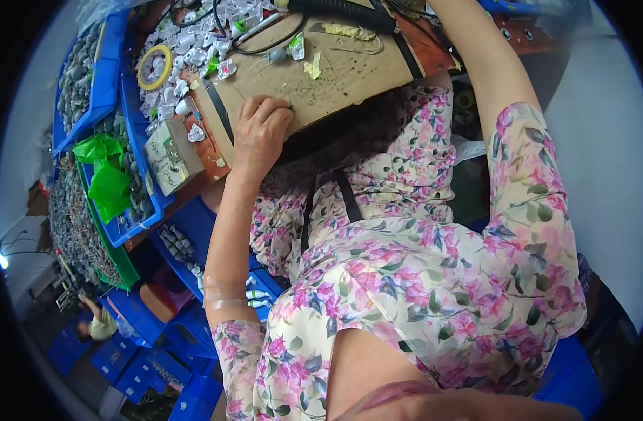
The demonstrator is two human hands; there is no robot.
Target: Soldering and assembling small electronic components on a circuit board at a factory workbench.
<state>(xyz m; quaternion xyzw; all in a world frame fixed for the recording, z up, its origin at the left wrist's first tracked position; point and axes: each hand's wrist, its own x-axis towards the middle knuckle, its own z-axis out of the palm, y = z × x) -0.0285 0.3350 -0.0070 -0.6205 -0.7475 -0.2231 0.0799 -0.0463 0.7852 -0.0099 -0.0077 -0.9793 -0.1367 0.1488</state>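
My left hand rests at the near edge of a brown cardboard-topped board, its fingers curled in; whatever they hold, if anything, is hidden. My right forearm stretches to the top edge of the picture, where the hand passes out of sight. Dark crumbs and torn yellow scraps are scattered over the board. Beyond my left hand lie a small grey ball-like part on a thin wire and a green-and-white plastic piece. A thick black handle-like tool lies across the far side.
Many white plastic parts are heaped left of the board, with a yellow ring on them. A small carton stands near blue bins of grey parts and a green bag. Another person is far left.
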